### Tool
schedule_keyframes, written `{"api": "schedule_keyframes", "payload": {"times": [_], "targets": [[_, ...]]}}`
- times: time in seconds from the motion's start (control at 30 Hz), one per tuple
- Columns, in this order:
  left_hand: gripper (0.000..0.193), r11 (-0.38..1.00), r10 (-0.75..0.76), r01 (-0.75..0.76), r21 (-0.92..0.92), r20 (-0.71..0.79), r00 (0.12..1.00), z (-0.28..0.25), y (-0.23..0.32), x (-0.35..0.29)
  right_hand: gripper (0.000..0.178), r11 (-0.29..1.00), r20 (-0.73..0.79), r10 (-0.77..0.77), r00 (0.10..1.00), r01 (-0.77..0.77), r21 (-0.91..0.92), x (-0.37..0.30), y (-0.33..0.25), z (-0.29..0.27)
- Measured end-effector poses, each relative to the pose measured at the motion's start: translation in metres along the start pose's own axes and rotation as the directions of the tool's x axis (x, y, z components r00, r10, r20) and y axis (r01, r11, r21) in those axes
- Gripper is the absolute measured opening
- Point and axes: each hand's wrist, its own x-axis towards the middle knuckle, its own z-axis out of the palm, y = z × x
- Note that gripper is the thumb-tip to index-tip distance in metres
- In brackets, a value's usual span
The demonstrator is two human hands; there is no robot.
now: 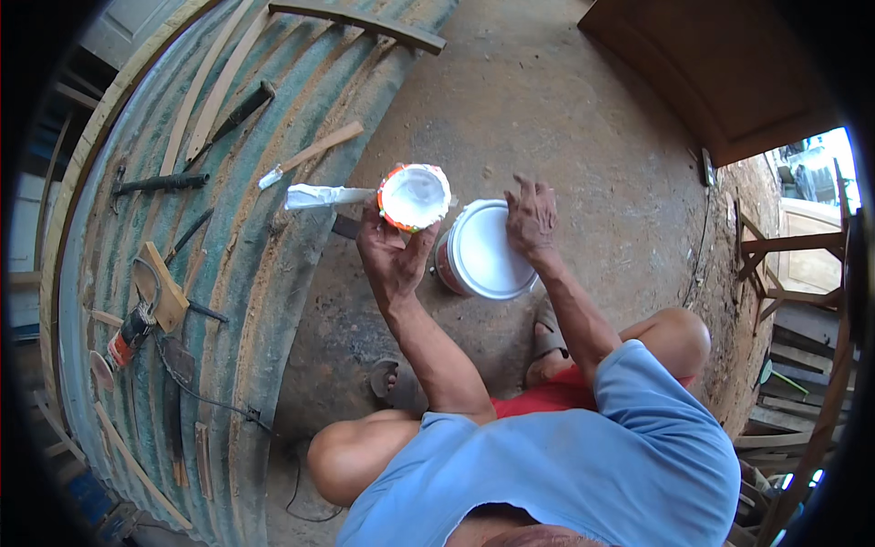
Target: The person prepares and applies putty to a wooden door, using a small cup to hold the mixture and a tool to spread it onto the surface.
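My left hand (pixel 397 255) is closed round a small orange-and-white can (pixel 385 208) with white stuff inside. A flat, white-coated stick or spatula (pixel 319 196) juts out to the left beside that can; whether my fingers pinch it too is hidden. My right hand (pixel 532 219) lies with its fingers stretched out on the right rim of a larger bucket (pixel 461 239). The bucket's top is a round white surface; I cannot tell whether it is a lid or its contents. A wooden stick with a white-smeared end (pixel 314 152) lies to the left of the can.
A corrugated green sheet (pixel 246 264) on the left bears hammers (pixel 162 182), wood strips (pixel 228 82) and a corded power tool (pixel 132 333). The brown floor (pixel 492 100) stretches ahead. At the far right stand a wooden panel (pixel 729 73) and a wooden frame (pixel 793 244).
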Motion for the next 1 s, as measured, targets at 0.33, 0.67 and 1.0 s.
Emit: {"api": "schedule_keyframes", "payload": {"times": [0.33,0.67,1.0], "targets": [[0.072,0.997,-0.049,0.047,0.060,0.034,0.998,0.009,0.005,-0.001,0.046,0.980,-0.042,-0.142,0.989,0.146,0.133,-0.025,-0.055,-0.028],[0.073,0.998,-0.023,0.024,-0.051,0.007,1.000,0.015,-0.003,0.012,0.039,0.990,0.360,-0.140,0.923,0.140,0.027,0.059,-0.074,-0.194],[0.074,0.972,0.016,0.032,-0.231,0.205,0.979,0.049,-0.034,0.013,0.042,0.946,0.457,-0.190,0.869,0.036,0.323,0.011,-0.038,-0.221]]}}
